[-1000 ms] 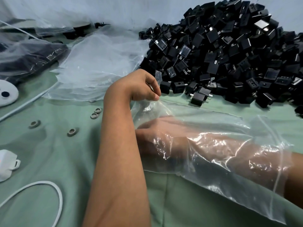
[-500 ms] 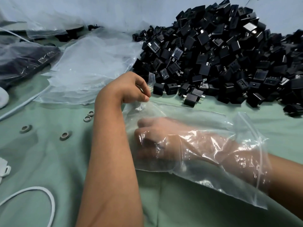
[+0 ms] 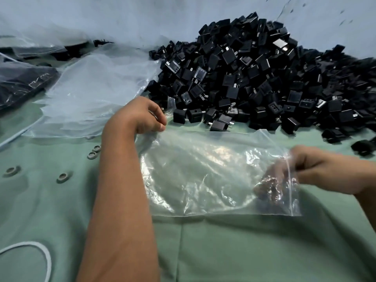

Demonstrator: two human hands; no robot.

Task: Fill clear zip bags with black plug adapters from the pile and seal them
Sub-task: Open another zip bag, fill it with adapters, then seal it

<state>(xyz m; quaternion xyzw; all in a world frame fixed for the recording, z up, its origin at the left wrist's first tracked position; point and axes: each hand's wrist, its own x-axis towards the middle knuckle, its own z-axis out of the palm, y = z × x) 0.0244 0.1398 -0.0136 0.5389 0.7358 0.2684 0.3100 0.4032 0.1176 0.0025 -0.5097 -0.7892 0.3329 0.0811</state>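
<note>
The left hand (image 3: 142, 117) pinched the far left corner of the empty clear zip bag (image 3: 203, 176) lying on the green tabletop (image 3: 244, 251) before the adapter pile (image 3: 254, 78), while the right hand (image 3: 313, 169) pinched its open end, fingers (image 3: 270, 180) curled inside.

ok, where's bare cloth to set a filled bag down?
Bare green cloth lies in front of the clear bag, between the left forearm and the right hand. A smaller patch sits left of that forearm, between the grommets and the white cable. Crowded: the adapter pile and the empty bags.
</note>
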